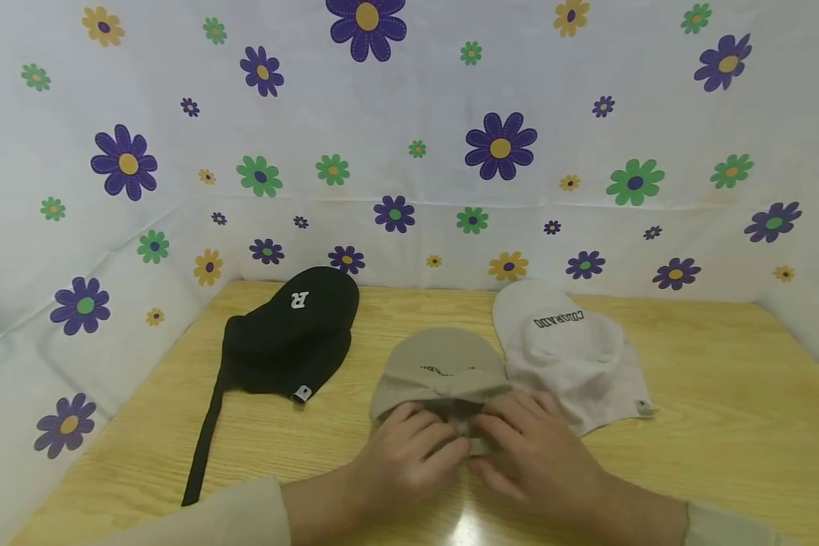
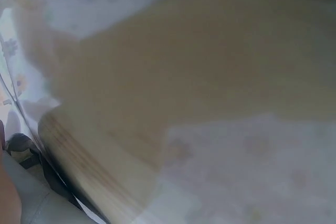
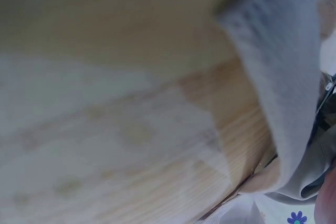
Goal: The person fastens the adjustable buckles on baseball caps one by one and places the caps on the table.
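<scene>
Watching through the head view, I have the tan cap [image 1: 444,345] at the middle of the bench [image 1: 717,394], its brim pointing away and its crown creased and partly caved in towards me. My left grip [image 1: 409,455] has its fingers curled over the near edge of the opening, and my right grip [image 1: 539,447] holds the same edge on the other side, close by the left; both wrist views are too blurred to show me the fingertips. If I draw unevenly with one side, I judge the soft crown could twist and fold deeper, swallowing the lettering that already half vanishes in the crease. The strap piece [image 1: 481,447] between my grips could slip loose if the pinch on it is light, which I cannot tell from here. The pale cap [image 1: 573,349] lies right beside my right knuckles, so a wide sweep that way might drag or crumple it. The black cap [image 1: 293,318] sits well apart, though its long strap [image 1: 205,440] runs down near my left forearm and could snag on a careless sleeve.
</scene>
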